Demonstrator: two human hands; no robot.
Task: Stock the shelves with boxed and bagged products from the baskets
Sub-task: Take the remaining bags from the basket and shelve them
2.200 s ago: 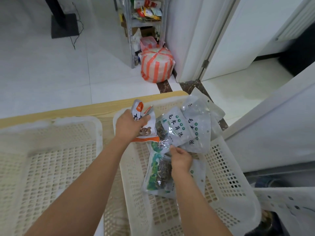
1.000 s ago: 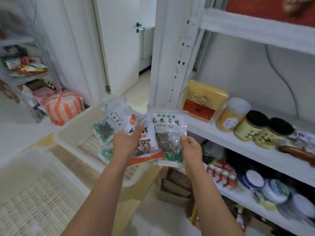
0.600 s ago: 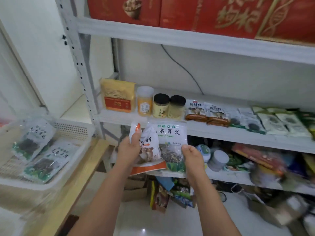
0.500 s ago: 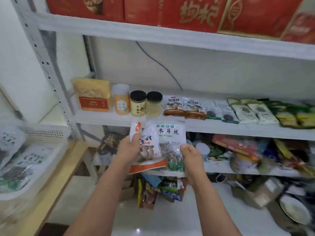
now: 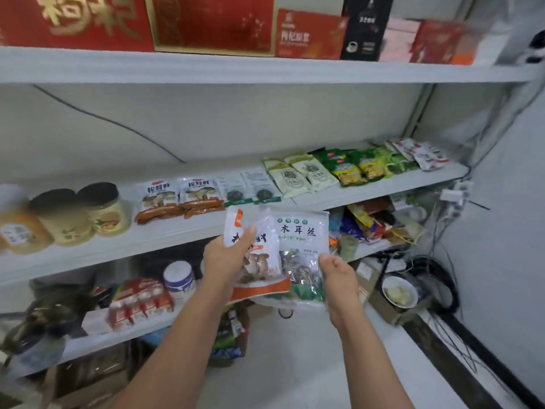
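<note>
My left hand grips a white and orange bag of dried mushrooms by its left side. My right hand pinches the lower right corner of a clear bag of shredded black fungus with green print. Both bags overlap and hang in front of the middle shelf of a white rack. On that shelf lie matching mushroom bags, black fungus bags, pale green bags and green snack bags. The baskets are out of view.
Jars stand at the left of the middle shelf. Red gift boxes and a black box fill the top shelf. The lower shelf holds red drink packs and a white tub. Cables and a bowl lie at right.
I have turned from the basket to the shelves with a bag in each hand. The view has swung right along the rack and the baskets have dropped out of sight.
</note>
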